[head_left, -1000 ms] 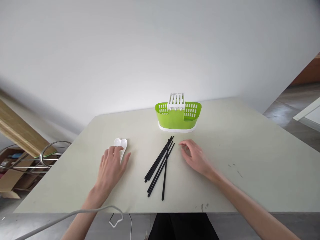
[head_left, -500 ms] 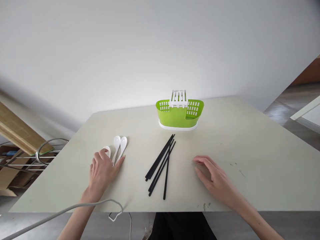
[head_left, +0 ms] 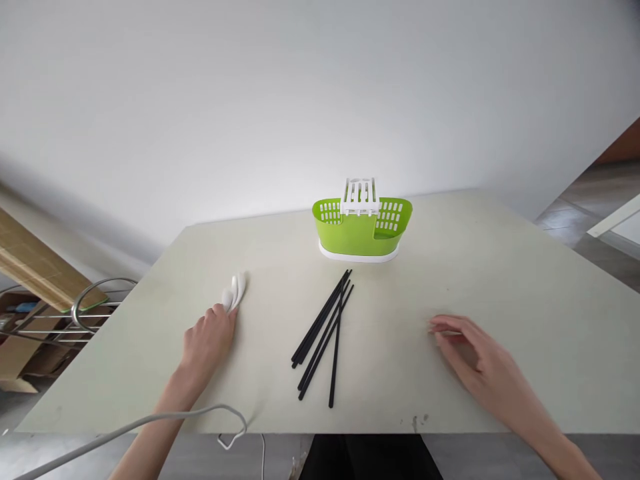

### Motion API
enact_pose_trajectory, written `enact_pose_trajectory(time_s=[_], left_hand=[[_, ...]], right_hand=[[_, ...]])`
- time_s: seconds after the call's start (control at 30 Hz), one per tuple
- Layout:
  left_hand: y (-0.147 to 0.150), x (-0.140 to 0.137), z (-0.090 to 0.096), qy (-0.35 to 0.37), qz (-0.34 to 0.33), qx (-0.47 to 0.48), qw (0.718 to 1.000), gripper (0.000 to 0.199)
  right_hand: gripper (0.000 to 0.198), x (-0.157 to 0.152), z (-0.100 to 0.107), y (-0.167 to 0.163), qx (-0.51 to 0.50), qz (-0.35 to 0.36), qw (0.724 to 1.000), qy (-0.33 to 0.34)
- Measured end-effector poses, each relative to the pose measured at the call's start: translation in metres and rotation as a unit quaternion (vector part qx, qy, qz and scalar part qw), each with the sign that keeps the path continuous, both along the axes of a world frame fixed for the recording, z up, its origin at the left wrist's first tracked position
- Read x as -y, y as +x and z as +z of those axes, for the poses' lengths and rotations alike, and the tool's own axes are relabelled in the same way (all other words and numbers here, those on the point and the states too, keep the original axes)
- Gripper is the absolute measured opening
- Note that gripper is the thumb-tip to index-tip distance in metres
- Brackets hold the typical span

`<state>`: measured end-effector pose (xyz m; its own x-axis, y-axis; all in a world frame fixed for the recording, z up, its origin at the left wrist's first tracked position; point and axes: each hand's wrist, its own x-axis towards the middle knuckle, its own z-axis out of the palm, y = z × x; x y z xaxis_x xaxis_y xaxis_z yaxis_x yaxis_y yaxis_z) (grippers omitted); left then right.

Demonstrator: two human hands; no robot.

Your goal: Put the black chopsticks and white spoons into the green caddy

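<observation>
My left hand (head_left: 210, 340) is closed around the handles of several white soup spoons (head_left: 237, 288) at the left of the table. Their bowls stick out bunched together past my fingertips, and the handles are hidden in my grip. To the right of that hand, black chopsticks (head_left: 320, 333) lie in a loose, partly crossed bundle. My right hand (head_left: 475, 363) hovers over or rests on the table's right side, slightly blurred. Its fingers are curved, with a small gap to the thumb and nothing between them.
A green basket (head_left: 355, 237) with a white slatted piece (head_left: 360, 197) and white base stands near the wall, behind the chopsticks. A grey cable (head_left: 150, 419) crosses my left forearm at the table's front edge. A metal rack (head_left: 83, 313) stands left of the table.
My left hand has closed on the spoons and gathered them into a bunch; before, they lay side by side under its spread fingers. My right hand has moved to the right.
</observation>
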<state>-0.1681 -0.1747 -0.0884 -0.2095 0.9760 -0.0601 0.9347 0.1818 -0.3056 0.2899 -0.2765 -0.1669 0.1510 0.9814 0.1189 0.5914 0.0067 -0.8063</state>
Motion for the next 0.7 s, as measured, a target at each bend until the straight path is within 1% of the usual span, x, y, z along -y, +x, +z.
enact_pose_trajectory(time_s=[0.07, 0.13, 0.2, 0.27, 0.37, 0.47, 0.53, 0.6, 0.7], left_hand=[[0.001, -0.004, -0.002, -0.007, -0.027, -0.003, 1.000, 0.045], [0.002, -0.004, -0.002, -0.008, -0.042, 0.015, 0.999, 0.043], [0.009, -0.002, 0.003, 0.004, -0.052, 0.040, 0.998, 0.042], [0.026, 0.004, 0.012, 0.014, -0.068, 0.061, 0.996, 0.041], [0.071, 0.015, 0.025, 0.005, -0.127, 0.091, 0.988, 0.039], [0.132, 0.024, 0.034, -0.034, -0.202, 0.117, 0.972, 0.039], [0.173, 0.027, 0.033, -0.069, -0.242, 0.127, 0.959, 0.038], [0.207, 0.028, 0.029, -0.101, -0.292, 0.130, 0.942, 0.035], [0.244, 0.024, 0.019, -0.127, -0.347, 0.120, 0.922, 0.036]], right_hand=[[0.031, 0.003, -0.008, 0.018, -0.027, -0.048, 0.998, -0.004], [0.032, 0.005, -0.014, 0.029, -0.074, -0.081, 0.994, -0.008], [0.033, 0.007, -0.017, 0.032, -0.107, -0.092, 0.990, -0.011], [0.033, 0.007, -0.016, 0.029, -0.110, -0.087, 0.990, -0.019], [0.033, 0.005, -0.011, 0.023, -0.101, -0.086, 0.991, -0.025], [0.033, 0.005, -0.007, 0.021, -0.106, -0.085, 0.990, -0.026], [0.034, 0.004, -0.006, 0.022, -0.111, -0.077, 0.990, -0.025], [0.033, 0.004, -0.006, 0.022, -0.113, -0.075, 0.991, -0.018], [0.031, 0.001, -0.005, 0.020, -0.116, -0.080, 0.990, -0.005]])
